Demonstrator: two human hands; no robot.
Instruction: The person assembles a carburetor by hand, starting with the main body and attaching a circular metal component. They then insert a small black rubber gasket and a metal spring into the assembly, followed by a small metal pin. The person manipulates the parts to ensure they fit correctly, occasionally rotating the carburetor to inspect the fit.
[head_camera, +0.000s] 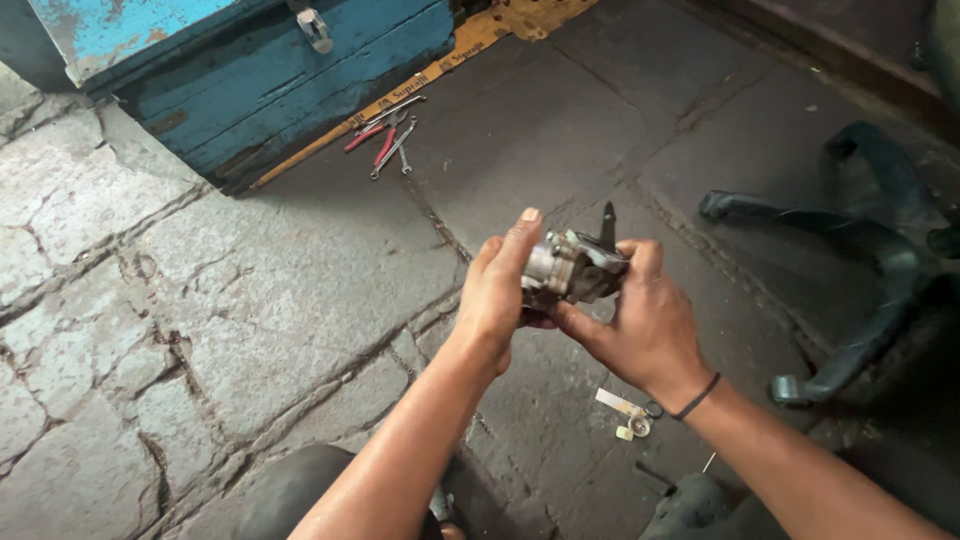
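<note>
Small loose bits (632, 418) lie on the stone floor nearest. Above them the left hand (497, 292) and right hand (645, 322) are both clamped on a greasy metal part (572, 268), probably heavy, stiff and slippery; grip its body. Its underside is hidden. Farther off, tools (388, 135) lie beside a blue box (290, 70).

Grey metal part (572, 268), blue toolbox (290, 70), red-handled pliers (380, 140), black wristband (697, 397), grey stone floor (200, 300)

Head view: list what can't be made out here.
- Metal part: near side hidden by left hand and right hand.
- Blue box: top cut off by the upper edge.
- Small pieces on the floor: too small to identify.
</note>
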